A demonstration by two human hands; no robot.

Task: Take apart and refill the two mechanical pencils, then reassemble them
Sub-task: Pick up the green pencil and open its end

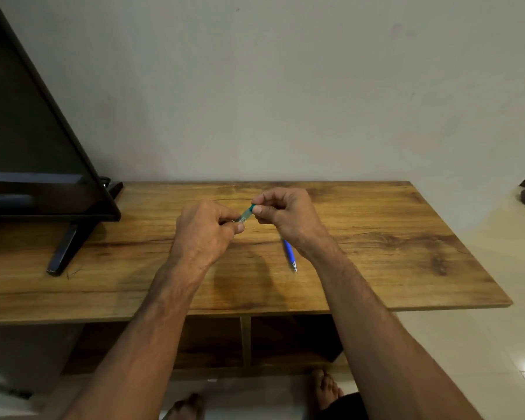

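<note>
Both hands meet above the middle of the wooden table [376, 253]. My left hand [205, 234] grips the lower end of a small clear tube with a teal cap [246, 214], probably a lead refill case. My right hand [288, 218] pinches the teal cap end between thumb and forefinger. A blue mechanical pencil [289, 253] lies on the table under my right wrist, its metal tip pointing toward me; its upper part is hidden by the hand. I cannot see a second pencil.
A black television [37, 140] on a black foot [65, 248] stands on the left part of the table. A grey wall is behind. Open shelf compartments [246, 341] are below the tabletop, and my bare feet [325, 389] rest on the tiled floor.
</note>
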